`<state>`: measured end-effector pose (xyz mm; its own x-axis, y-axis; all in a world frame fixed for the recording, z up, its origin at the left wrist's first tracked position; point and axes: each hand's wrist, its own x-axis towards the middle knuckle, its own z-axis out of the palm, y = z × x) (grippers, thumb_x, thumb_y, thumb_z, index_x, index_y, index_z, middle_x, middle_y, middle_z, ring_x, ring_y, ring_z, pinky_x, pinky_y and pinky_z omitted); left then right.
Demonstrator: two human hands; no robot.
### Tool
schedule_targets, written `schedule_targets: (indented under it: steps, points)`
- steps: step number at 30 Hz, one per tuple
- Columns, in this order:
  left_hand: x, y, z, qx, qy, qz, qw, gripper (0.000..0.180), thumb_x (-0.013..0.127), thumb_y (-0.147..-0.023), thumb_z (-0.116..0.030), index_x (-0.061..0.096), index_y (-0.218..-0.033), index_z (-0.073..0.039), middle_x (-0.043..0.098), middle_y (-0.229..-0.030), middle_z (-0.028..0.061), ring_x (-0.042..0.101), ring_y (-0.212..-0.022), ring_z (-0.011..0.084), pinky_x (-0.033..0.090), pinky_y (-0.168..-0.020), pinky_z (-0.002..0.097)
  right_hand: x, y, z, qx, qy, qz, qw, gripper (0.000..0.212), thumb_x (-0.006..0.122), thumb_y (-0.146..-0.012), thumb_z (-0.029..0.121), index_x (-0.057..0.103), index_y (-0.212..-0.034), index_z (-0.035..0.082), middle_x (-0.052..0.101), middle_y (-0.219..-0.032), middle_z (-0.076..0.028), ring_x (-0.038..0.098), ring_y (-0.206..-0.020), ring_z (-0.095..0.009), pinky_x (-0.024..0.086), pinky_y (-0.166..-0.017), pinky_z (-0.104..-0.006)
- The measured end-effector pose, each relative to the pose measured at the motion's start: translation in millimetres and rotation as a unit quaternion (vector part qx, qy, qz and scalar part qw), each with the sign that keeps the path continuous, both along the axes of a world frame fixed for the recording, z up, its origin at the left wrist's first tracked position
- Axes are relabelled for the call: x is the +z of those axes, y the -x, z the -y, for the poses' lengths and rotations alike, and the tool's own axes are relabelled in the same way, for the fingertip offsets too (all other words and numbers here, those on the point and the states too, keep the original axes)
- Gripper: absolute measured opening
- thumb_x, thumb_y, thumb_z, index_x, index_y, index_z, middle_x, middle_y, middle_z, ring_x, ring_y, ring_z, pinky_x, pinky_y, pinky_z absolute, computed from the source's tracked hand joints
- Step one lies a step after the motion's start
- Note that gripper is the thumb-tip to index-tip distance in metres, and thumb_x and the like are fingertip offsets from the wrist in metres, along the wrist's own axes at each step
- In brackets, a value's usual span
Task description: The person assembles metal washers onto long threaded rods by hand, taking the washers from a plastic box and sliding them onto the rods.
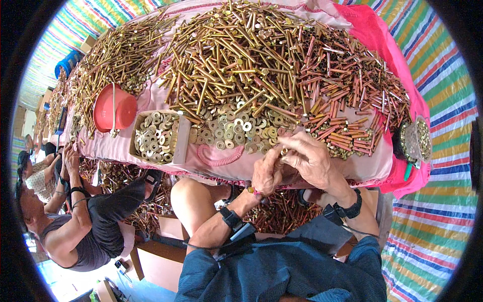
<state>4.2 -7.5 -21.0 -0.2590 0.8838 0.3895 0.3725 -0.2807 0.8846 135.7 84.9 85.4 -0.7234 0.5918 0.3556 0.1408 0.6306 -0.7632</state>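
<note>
Both my hands meet over the near edge of the pink-clothed table. My left hand point(266, 171) is closed, and what lies within its fingers is mostly hidden. My right hand point(309, 160) bends over it, thumb and fingers pinching around a small brass-coloured ring-like piece point(285, 151), too small to tell if nut or washer. Just beyond my hands lie loose flat washers point(236, 130). Behind these rises a heap of long yellowish bolts point(226, 60). To the right are reddish metal sleeves point(347, 70), with shorter coppery bolt-like pieces point(339, 132) nearer me.
Left of my hands stands a cardboard box point(182, 141) of washers, beside a red bucket point(114, 108). A pink coiled cord point(219, 157) lies on the cloth point(196, 168). At the right edge sits a clear tub point(418, 140) of small parts. Another person point(75, 226) sits at left.
</note>
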Motion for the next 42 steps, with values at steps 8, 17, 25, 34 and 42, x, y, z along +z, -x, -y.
schedule_targets:
  steps: [8,17,25,34,42]
  points:
    - [1.1,-1.6,-3.3,0.022,-0.04,-0.022,0.999,0.027,0.053,-0.093,0.002,0.055,-0.12,-0.003,0.061,-0.074,0.0165,0.064,-0.059,0.0308,0.049,-0.056,0.0348,-0.6,0.5,0.3,-0.025,0.042,0.065,0.997,0.019,0.08,-0.079,0.011,0.068,-0.09,0.001,0.063,-0.082,-0.008,0.061,-0.069,-0.018,0.049,-0.062,-0.0314]
    - [3.3,-0.9,-2.5,0.022,-0.032,-0.015,0.999,0.034,0.053,-0.087,0.005,0.055,-0.12,-0.003,0.061,-0.07,0.019,0.065,-0.062,0.0389,0.049,-0.056,0.0382,10.0,3.0,9.0,-0.08,0.074,0.019,0.994,0.029,0.081,-0.08,0.022,0.066,-0.097,0.003,0.063,-0.084,-0.011,0.065,-0.067,-0.022,0.052,-0.06,-0.0346]
    - [5.5,-0.5,0.4,0.009,-0.03,-0.024,0.999,0.023,0.058,-0.09,0.002,0.059,-0.113,-0.003,0.065,-0.084,0.0178,0.068,-0.072,0.0351,0.051,-0.061,0.0383,-5.3,-4.1,-5.5,-0.016,-0.027,0.039,0.999,0.04,0.083,-0.079,0.027,0.054,-0.067,0.002,0.052,-0.061,-0.009,0.057,-0.058,-0.022,0.043,-0.05,-0.0351]
    - [27.7,21.3,2.1,-0.186,0.099,0.028,0.977,0.031,0.071,-0.091,-0.033,0.069,-0.089,-0.002,0.07,-0.076,0.012,0.069,-0.069,0.0248,0.053,-0.063,0.0365,-35.5,15.1,-66.5,-0.195,-0.144,0.126,0.962,0.026,0.07,-0.089,0.024,0.062,-0.08,0.0,0.059,-0.074,-0.015,0.06,-0.066,-0.035,0.047,-0.059,-0.047]
    - [29.5,16.3,0.1,-0.224,0.132,0.016,0.965,0.037,0.058,-0.1,-0.035,0.071,-0.102,-0.001,0.068,-0.075,0.0158,0.068,-0.068,0.0278,0.053,-0.064,0.0386,-37.8,26.6,-72.6,-0.143,-0.089,0.246,0.955,0.017,0.067,-0.088,0.012,0.066,-0.101,0.001,0.061,-0.079,-0.019,0.062,-0.073,-0.036,0.048,-0.066,-0.0467]
